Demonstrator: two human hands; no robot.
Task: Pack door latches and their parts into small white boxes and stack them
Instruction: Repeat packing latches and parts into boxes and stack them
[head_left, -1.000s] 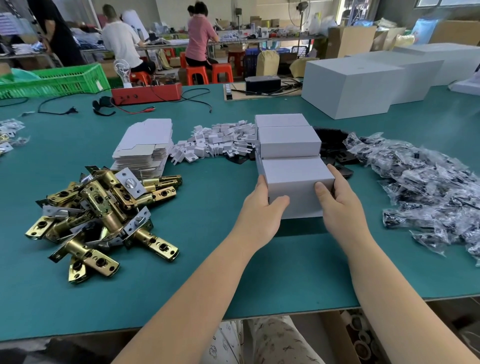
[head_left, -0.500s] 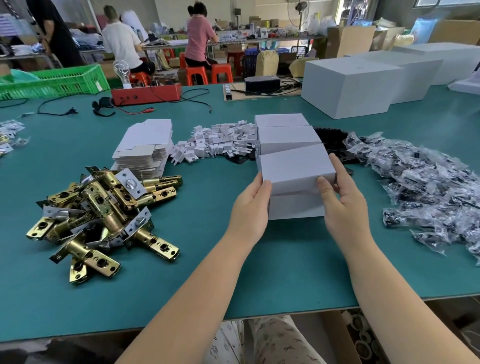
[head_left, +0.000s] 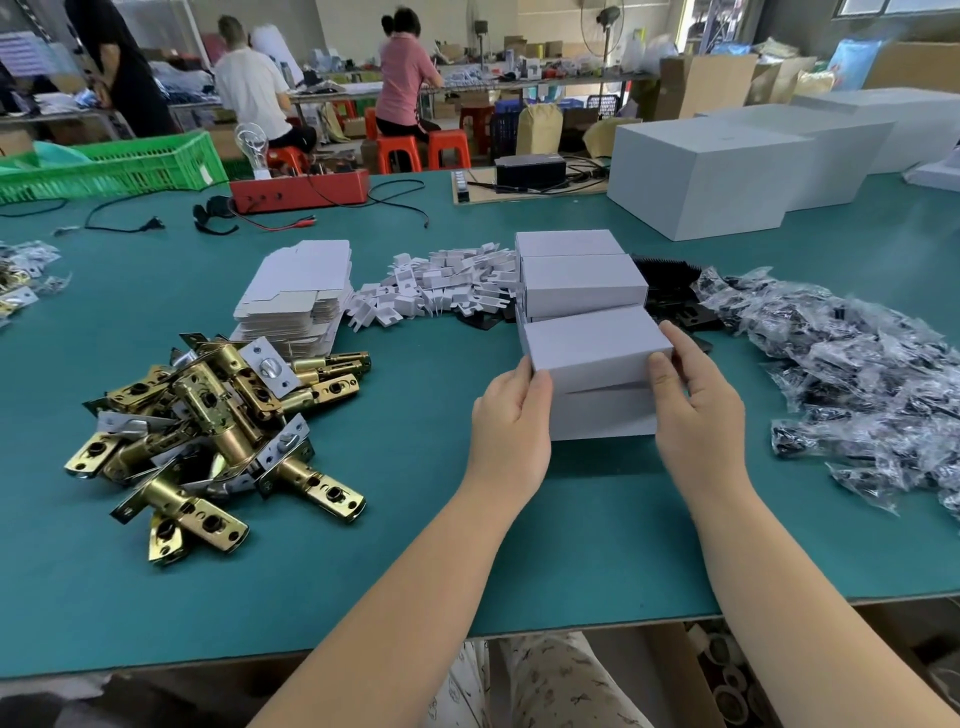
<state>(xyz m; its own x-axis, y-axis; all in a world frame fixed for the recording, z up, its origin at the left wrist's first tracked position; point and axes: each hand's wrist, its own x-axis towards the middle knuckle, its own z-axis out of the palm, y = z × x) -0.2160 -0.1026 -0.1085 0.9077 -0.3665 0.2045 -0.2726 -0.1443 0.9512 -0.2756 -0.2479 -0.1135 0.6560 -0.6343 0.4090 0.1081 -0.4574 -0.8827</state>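
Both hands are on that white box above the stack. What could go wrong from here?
1. The held box sits tilted over the lower box; set down like that, it may land skewed or slide off.
2. The left hand and right hand grip only its near corners, so it could slip.
3. Pushing it forward might nudge the stacked boxes behind.

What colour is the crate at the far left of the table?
Green; the crate shows plainly in the head view.

Box (head_left: 597, 345) contents hidden

held box (head_left: 592, 340) raised, tilted onto stack
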